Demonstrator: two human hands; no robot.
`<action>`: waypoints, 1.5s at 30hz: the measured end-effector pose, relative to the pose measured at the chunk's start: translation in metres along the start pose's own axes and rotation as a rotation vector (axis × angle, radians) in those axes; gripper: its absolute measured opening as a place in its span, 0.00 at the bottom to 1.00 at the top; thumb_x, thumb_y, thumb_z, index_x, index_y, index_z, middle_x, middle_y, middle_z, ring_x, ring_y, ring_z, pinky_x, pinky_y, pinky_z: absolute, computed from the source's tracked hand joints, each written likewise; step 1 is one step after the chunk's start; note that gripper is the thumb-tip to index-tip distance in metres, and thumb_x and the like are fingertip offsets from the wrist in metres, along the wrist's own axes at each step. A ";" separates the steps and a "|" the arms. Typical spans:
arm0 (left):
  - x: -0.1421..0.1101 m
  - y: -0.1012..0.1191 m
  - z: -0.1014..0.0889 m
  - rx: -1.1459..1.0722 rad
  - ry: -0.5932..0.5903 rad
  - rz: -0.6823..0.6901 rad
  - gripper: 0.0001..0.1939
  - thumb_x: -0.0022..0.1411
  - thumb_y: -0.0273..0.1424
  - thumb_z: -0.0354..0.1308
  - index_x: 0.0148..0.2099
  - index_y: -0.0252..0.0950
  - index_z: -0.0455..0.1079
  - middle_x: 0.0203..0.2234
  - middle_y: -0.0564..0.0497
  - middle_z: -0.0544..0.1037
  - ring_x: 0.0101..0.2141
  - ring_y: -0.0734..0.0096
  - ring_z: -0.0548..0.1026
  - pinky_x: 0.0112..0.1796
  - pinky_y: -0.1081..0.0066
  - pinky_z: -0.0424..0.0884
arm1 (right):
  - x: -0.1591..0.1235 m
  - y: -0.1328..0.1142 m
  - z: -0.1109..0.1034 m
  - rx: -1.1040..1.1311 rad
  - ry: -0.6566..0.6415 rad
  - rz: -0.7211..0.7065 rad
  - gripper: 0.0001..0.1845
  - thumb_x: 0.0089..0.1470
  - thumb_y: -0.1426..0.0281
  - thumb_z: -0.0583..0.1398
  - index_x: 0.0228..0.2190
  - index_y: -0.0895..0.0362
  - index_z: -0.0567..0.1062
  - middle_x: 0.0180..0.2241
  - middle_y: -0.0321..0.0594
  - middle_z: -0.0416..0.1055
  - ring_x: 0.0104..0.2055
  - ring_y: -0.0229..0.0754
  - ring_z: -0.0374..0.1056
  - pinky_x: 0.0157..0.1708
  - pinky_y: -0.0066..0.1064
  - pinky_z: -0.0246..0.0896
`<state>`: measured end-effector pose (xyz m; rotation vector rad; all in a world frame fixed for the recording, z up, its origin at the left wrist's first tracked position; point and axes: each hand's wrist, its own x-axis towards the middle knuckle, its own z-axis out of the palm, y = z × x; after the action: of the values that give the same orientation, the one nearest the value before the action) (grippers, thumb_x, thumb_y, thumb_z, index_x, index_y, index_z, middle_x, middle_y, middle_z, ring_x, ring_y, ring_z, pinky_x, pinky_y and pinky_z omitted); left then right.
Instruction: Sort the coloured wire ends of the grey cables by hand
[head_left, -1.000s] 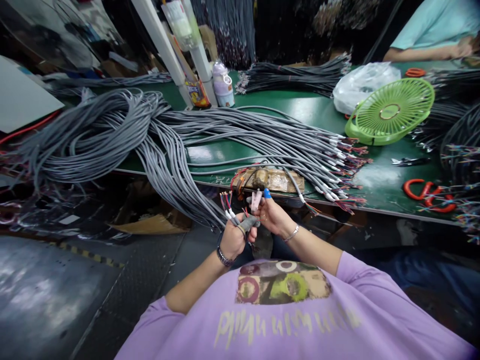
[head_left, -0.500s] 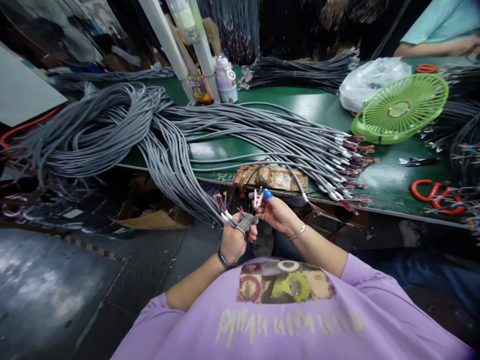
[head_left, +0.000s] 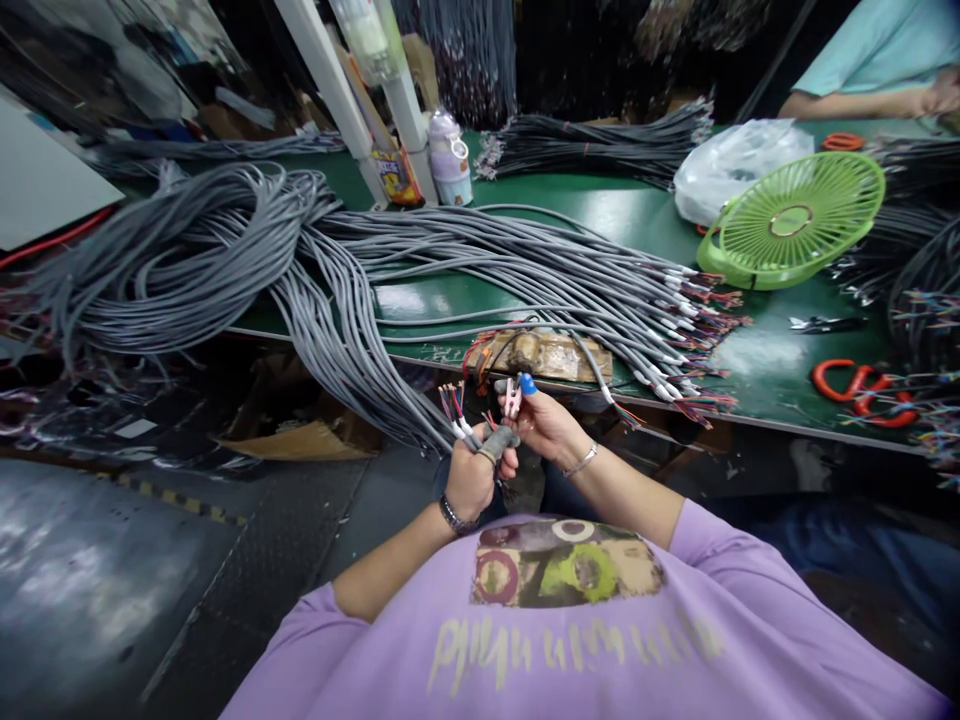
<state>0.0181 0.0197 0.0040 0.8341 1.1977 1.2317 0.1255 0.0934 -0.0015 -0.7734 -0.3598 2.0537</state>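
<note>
My left hand (head_left: 469, 484) is closed around grey cables (head_left: 405, 412) near their ends. Short coloured wires (head_left: 452, 399) fan out past white sleeves there. A grey cover is on its thumb, which is pressed close to the fingers. Right beside it, my right hand (head_left: 553, 430), with a blue cover on one fingertip, pinches a small pink clip-like tool (head_left: 512, 398). A few thin wires show between the hands, though their exact contact with the tool is too small to make out.
More grey cables (head_left: 480, 240) lie across the green table (head_left: 622, 212). A taped wooden block (head_left: 559, 356) sits at its front edge. Rightward are a green fan (head_left: 799, 220), small cutters (head_left: 825, 325) and orange-handled scissors (head_left: 862, 390). A co-worker's arm (head_left: 855, 104) shows at upper right.
The view has shifted slightly. My hands keep nearly the same pose and hold, the cable ends sitting a touch nearer the pink tool. The co-worker's hands have moved into view.
</note>
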 end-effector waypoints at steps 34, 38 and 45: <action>-0.015 -0.009 -0.018 0.054 0.022 0.041 0.14 0.57 0.40 0.59 0.29 0.33 0.68 0.13 0.56 0.71 0.12 0.80 0.65 0.14 0.79 0.60 | -0.027 -0.007 -0.028 -0.229 -0.086 0.183 0.18 0.50 0.55 0.62 0.29 0.59 0.72 0.25 0.36 0.71 0.23 0.32 0.65 0.24 0.26 0.64; -0.016 -0.014 -0.021 0.103 -0.030 0.072 0.15 0.58 0.41 0.58 0.28 0.34 0.68 0.14 0.55 0.72 0.13 0.78 0.67 0.15 0.78 0.62 | -0.034 -0.009 -0.020 -0.488 -0.165 0.160 0.20 0.38 0.58 0.69 0.26 0.60 0.72 0.22 0.33 0.69 0.20 0.30 0.60 0.21 0.24 0.61; -0.014 -0.011 -0.023 0.231 -0.283 -0.017 0.17 0.56 0.41 0.60 0.25 0.32 0.69 0.15 0.52 0.74 0.15 0.76 0.70 0.18 0.77 0.65 | -0.041 -0.008 -0.011 -0.755 -0.259 0.006 0.19 0.36 0.61 0.70 0.23 0.62 0.73 0.19 0.32 0.68 0.21 0.29 0.58 0.23 0.24 0.53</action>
<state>-0.0003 0.0015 -0.0085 1.1267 1.1242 0.9349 0.1545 0.0638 0.0099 -0.9316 -1.3266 2.0181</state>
